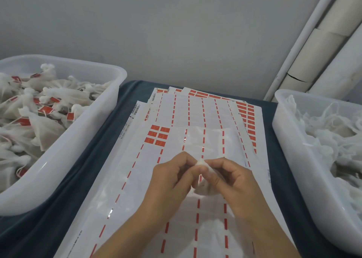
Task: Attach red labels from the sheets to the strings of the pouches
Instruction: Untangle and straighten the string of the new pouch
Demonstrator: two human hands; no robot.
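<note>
Small white gauze pouch (203, 181): held above the topmost label sheet, at the middle of the bench, gathered neck uppermost.

Fingers, left hand (172, 177): curled, tips pinching the left side of the pouch neck.

Fingers, right hand (233, 179): curled, thumb and forefinger pinching the neck from the right, tips almost meeting those of the left. String not discernible; whether a label is already on cannot be told.

Glossy white backing sheets with red dashed remnants (182, 208): several, fanned and overlapping under the hands. Remaining red rectangular labels (158, 136): small block near the top sheet's upper left, well apart from the hands.

Handling note: judged best to tease the string free of the gauze first, then fold one label squarely round it, edges matched.

Translucent white plastic tub, left (92, 124): labelled pouches. Matching tub, right (290, 140): unlabelled pouches. Dark blue cloth (78, 179): covers the bench.
</note>
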